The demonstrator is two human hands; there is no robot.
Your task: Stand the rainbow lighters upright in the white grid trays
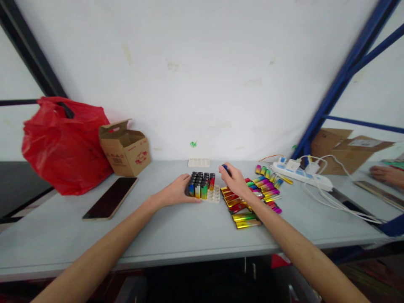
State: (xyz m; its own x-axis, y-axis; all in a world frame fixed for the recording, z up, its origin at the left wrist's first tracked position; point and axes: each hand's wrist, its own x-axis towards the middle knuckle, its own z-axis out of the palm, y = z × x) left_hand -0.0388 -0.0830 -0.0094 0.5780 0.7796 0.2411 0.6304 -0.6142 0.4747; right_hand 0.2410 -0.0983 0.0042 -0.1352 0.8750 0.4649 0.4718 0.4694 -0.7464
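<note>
My left hand (176,191) grips the left side of a white tray (215,198) with round holes, its thumb along the front edge. Several lighters (198,189) with black tops stand upright in the tray's left and middle holes; open holes show on the right side. Just right of the tray and raised above the table, my right hand (236,181) is closed around a dark blue lighter (226,169). Under and beside that wrist lies a spread of shiny coloured lighters (241,216), partly hidden by the forearm.
Behind stands another white tray (198,163) by the wall. On the left are a phone (110,198), a cardboard box (134,155) and a red plastic bag (66,147). A power strip (303,174) with white cables lies right. At the far right, another person's hand (386,173) shows.
</note>
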